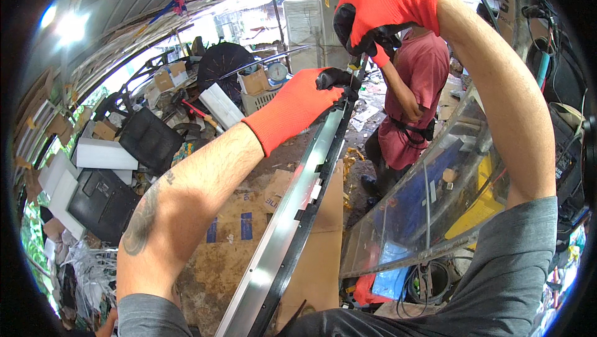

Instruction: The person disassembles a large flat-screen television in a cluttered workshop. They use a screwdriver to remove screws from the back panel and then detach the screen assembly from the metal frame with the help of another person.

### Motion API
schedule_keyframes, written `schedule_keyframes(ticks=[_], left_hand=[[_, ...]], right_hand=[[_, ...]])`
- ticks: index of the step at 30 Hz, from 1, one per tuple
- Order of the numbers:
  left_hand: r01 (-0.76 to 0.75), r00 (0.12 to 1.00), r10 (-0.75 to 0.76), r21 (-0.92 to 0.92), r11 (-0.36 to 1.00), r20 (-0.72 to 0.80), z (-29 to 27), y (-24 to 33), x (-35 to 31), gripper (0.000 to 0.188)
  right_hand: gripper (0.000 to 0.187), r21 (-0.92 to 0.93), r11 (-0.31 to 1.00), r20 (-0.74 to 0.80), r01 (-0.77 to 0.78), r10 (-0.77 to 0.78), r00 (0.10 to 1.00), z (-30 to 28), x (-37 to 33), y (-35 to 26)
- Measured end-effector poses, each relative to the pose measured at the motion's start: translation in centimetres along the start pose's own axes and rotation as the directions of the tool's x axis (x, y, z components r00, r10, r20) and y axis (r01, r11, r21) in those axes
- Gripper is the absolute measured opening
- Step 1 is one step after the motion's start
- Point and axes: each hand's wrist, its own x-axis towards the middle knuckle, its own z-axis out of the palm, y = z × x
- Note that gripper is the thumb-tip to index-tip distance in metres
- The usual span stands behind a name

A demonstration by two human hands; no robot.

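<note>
A long metal strip (281,247), silver along one side and black along the other, slants from the lower middle up toward my hands. My left hand (317,97), in a red glove with black fingers, is closed around the strip near its far end. Above that end is my right hand (379,20), gloved alike, with its fingers curled. What the right hand grips is mostly hidden by the glove; a small dark and yellowish piece (355,63) shows below it, touching or close to the strip's end.
Flattened cardboard (239,262) lies below the strip. A person in a red shirt (418,69) stands just beyond my right hand. At right is a large clear curved panel (404,212). Black panels (102,203), white foam blocks (107,153) and boxes (171,76) are piled at left.
</note>
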Motion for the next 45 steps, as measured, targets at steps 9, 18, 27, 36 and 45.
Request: schedule_keyframes(ticks=[9, 18, 27, 36, 45], left_hand=[[0.026, 1.0, -0.024, 0.088, 0.996, -0.015, 0.8, 2.0, -0.1, 0.025], [0.015, 0.998, -0.005, 0.171, 0.985, -0.061, 0.7, 1.9, -0.9, 0.025], [-0.037, 0.99, 0.066, 0.221, 0.974, -0.123, 1.4, 1.5, -0.5, 0.024], [-0.105, 0.982, 0.154, 0.369, 0.924, -0.106, 0.9, 0.8, 0.1, 0.028], [-0.135, 0.978, 0.182, 0.362, 0.922, -0.099, 1.1, 0.4, 0.2, 0.028]], right_hand=[[0.023, 0.0, 0.99, 0.051, -0.139, 0.139, 0.989, -0.3, -0.5, 0.2], [0.027, -0.174, 0.98, -0.109, -0.092, 0.074, 0.991, -1.2, -3.4, -1.7], [0.035, -0.31, 0.951, -0.143, -0.003, -0.043, 0.989, 0.3, -2.0, 1.0], [0.021, 0.05, 0.972, -0.09, -0.23, 0.234, 0.968, 1.6, -2.8, -0.5], [0.021, 0.057, 0.989, -0.136, -0.137, 0.143, 0.98, 1.8, -4.3, -1.0]])
